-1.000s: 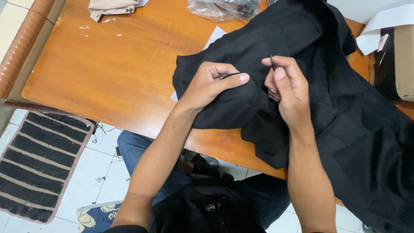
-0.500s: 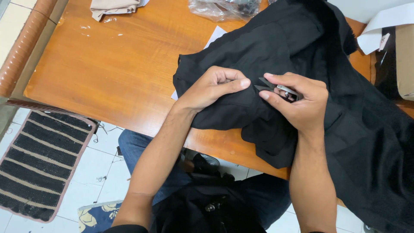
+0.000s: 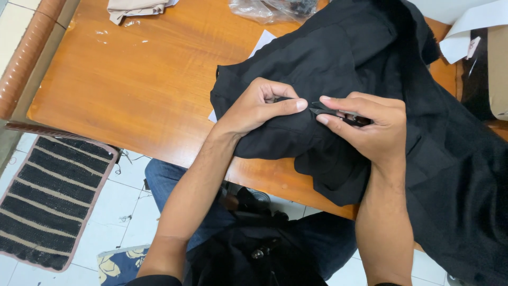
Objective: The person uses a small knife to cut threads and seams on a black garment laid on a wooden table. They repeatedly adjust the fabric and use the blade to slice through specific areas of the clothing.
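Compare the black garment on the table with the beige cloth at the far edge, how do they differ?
The black garment is dark and sprawls over much of the table; the beige cloth is pale, a small bundle. Both hands, left hand and right hand, work on the black garment; the beige cloth lies untouched. Both are crumpled fabric.

Crumpled black garment (image 3: 338, 69), small snips (image 3: 338, 114)

Black garment (image 3: 344, 58): matt woven cloth; table (image 3: 143, 79): glossy varnished wood; snips (image 3: 338, 114): dark metal; bag (image 3: 264, 8): clear crinkled plastic; mat (image 3: 47, 196): coarse striped fabric
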